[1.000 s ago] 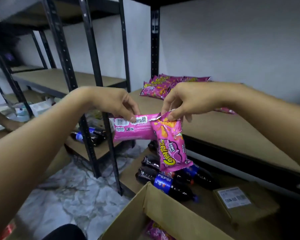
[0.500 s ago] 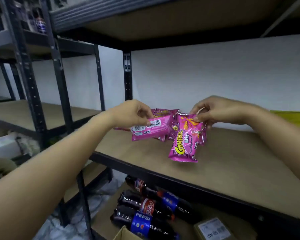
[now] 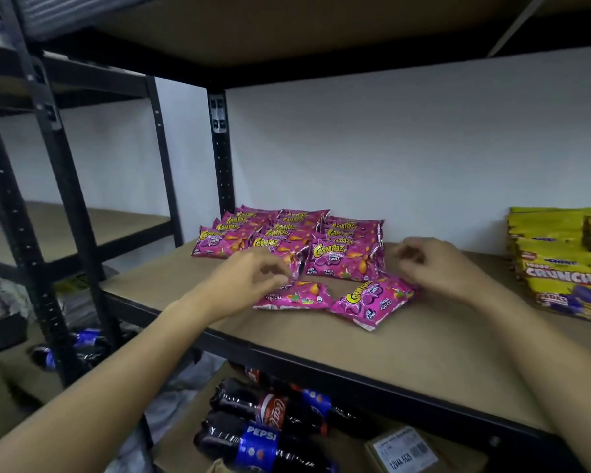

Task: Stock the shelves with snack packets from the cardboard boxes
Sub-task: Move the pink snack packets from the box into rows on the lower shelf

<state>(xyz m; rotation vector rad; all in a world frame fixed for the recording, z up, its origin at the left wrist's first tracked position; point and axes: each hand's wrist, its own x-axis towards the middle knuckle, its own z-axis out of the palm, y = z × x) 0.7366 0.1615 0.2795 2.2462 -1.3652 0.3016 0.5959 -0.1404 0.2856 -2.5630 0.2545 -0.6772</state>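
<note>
Snack packets, two pink ones, lie flat on the near part of the shelf (image 3: 423,349): the left packet (image 3: 294,297) and the right packet (image 3: 372,302), just in front of a stack of pink packets (image 3: 287,237) by the wall. The left hand (image 3: 249,278) hovers over the left packet, fingers loosely curled, holding nothing; the right hand (image 3: 434,264), blurred, likewise beside the right one. Yellow packets (image 3: 563,264) sit far right.

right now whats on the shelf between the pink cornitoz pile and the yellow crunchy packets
Only the right hand hovers there. Otherwise the head view shows bare shelf board between the pink Cornitoz pile and the yellow Crunchy packets.
</note>
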